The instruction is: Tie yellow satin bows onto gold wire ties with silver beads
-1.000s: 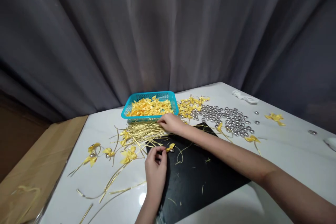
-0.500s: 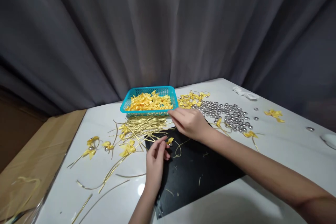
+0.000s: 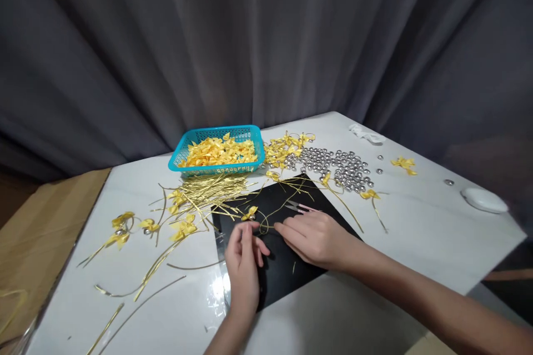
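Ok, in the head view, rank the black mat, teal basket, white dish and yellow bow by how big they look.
Largest to smallest:
black mat
teal basket
white dish
yellow bow, at the left hand fingertips
The basket sits farther from the camera, so it may be bigger than it looks.

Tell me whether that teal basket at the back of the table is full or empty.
Full. The teal basket is heaped with yellow ribbon bows about up to its rim.
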`<control>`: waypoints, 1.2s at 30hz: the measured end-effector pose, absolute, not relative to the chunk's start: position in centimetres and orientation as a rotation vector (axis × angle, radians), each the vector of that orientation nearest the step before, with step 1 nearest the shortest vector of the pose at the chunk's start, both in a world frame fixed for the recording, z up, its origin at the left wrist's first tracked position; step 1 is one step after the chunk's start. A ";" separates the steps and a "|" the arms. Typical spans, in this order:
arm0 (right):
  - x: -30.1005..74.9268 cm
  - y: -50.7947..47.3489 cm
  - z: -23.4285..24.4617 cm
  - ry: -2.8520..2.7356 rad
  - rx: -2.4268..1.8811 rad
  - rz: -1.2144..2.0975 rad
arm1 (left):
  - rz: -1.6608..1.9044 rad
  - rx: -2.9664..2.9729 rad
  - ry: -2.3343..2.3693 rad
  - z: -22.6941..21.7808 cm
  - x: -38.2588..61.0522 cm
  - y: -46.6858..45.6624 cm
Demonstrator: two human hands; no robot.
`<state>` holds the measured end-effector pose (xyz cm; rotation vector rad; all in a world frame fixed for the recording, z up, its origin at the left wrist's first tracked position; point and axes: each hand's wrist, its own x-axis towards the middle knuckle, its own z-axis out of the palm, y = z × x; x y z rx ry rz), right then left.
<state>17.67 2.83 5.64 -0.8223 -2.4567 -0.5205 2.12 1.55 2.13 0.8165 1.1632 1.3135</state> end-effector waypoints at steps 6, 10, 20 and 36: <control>17.5 1.8 4.3 -2.395 -0.807 -0.405 | 1.129 0.746 1.107 1.8 3.5 0.5; 17.5 1.2 3.9 -2.469 -0.835 -0.281 | 1.099 0.602 0.967 1.6 3.5 1.2; 17.3 0.3 4.9 -2.422 -0.971 0.419 | 1.183 0.505 0.934 2.0 2.4 2.1; 16.9 3.2 4.3 -2.205 -0.818 0.816 | 1.037 0.258 0.874 2.7 2.2 2.4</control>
